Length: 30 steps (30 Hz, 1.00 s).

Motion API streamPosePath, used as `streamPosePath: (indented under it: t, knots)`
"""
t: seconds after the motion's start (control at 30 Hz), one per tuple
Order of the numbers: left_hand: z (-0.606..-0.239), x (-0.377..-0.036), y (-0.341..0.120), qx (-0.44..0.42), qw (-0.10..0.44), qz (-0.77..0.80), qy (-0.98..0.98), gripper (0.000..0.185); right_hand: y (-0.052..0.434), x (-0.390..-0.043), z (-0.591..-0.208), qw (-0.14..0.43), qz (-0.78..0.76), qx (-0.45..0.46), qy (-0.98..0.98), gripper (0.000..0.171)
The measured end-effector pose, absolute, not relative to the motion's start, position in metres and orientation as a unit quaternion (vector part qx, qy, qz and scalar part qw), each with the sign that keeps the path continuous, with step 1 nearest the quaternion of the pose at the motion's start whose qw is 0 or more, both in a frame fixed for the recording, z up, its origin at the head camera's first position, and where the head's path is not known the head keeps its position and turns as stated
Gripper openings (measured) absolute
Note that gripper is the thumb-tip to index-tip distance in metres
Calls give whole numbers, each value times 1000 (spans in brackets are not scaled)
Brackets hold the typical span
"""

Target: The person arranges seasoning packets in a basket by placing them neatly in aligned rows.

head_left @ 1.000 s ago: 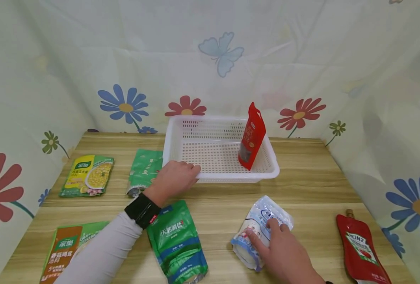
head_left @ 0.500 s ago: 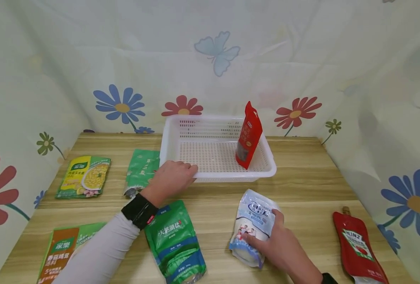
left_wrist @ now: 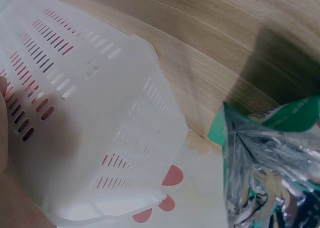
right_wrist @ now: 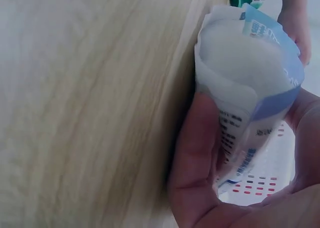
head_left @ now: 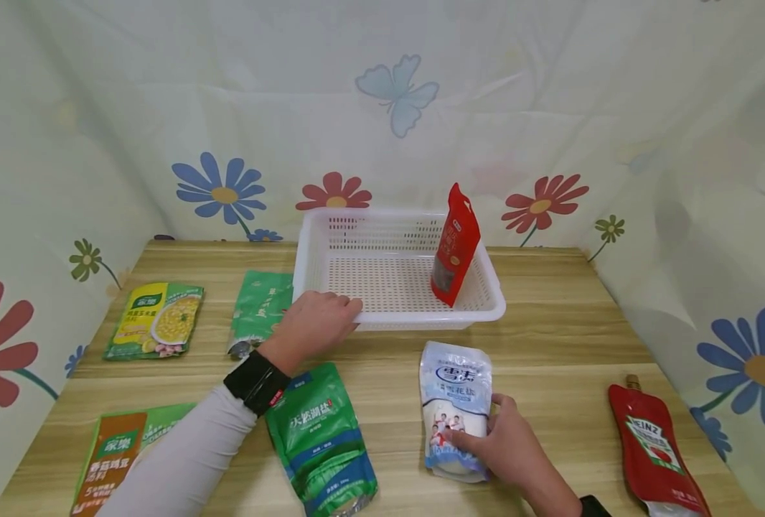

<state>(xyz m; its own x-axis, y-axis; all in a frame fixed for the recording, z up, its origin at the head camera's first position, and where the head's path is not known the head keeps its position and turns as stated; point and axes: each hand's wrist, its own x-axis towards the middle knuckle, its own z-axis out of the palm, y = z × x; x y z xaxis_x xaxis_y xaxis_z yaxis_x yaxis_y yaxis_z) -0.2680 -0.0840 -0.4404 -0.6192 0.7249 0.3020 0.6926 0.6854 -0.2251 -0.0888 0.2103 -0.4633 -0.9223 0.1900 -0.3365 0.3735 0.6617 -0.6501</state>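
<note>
My left hand (head_left: 321,319) grips the near left rim of a white plastic basket (head_left: 421,318); its fingers lie over the edge. In the left wrist view, the basket's slotted wall (left_wrist: 100,103) stands close to that hand. My right hand (head_left: 514,445) holds a white and light-blue bag of salt (head_left: 456,402) from its right side, thumb across the printed front. The right wrist view shows the bag's rounded white bottom (right_wrist: 240,53) between thumb and fingers. Inside the basket, at its right end, a red pouch (head_left: 456,248) stands upright, leaning slightly.
A green salt bag (head_left: 324,438) lies between my arms. Another green bag (head_left: 263,305) lies left of the basket. Yellow (head_left: 156,319) and brown (head_left: 114,459) soup packets lie at the left, the latter partly under my sleeve. A red ketchup pouch (head_left: 656,449) lies at the right.
My right hand has shifted its hold on the salt bag and turned it from tilted to nearly straight, its top toward the basket. The left hand stays on the rim.
</note>
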Motion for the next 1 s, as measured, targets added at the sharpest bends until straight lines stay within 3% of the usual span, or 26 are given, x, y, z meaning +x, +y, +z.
streamPosePath:
  t: [0.4,0.8,1.0]
  knots:
    - [-440,-268,-83,-387,164,46,-906,20,205,-85,-466,125,-414,175,885,64]
    - [-441,-268,-83,-391,180,42,-902,20,197,-81,-464,110,-408,170,890,72]
    - [-442,-268,-83,-391,180,44,-902,20,192,-76,-463,84,-433,162,883,85]
